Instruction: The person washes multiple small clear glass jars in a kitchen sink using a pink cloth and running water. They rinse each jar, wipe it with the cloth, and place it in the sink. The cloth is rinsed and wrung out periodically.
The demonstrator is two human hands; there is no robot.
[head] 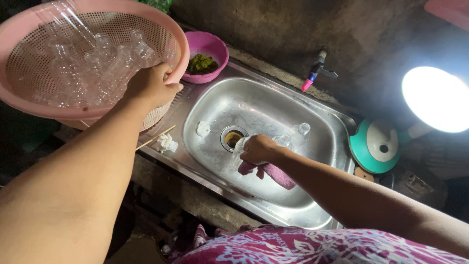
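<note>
Over the metal sink (pixel 312 205), the right hand (pixel 257 149) has its fingers curled around a clear plastic bottle (pixel 281 141) and a purple cloth (pixel 273 173). The cloth hangs down from under the hand, and the bottle lies low in the sink, close to the drain (pixel 231 138). Another clear bottle (pixel 302 130) lies just behind it.

The left hand (pixel 150 87) reaches up to a big pink basket (pixel 19 36) full of clear bottles. Its fingers are bent over the basket's rim, touching the bottles inside.

A small pink bowl (pixel 213 45) with something green in it sits beside the basket. Two white crumpled scraps (pixel 167 143) lie near the sink's left side, with a thin stick (pixel 155 137) next to one. A tap (pixel 316 72) with a pink tip sticks out of the wall. A bright round lamp (pixel 437 99) shines on the right, above a teal round thing (pixel 375 145).
</note>
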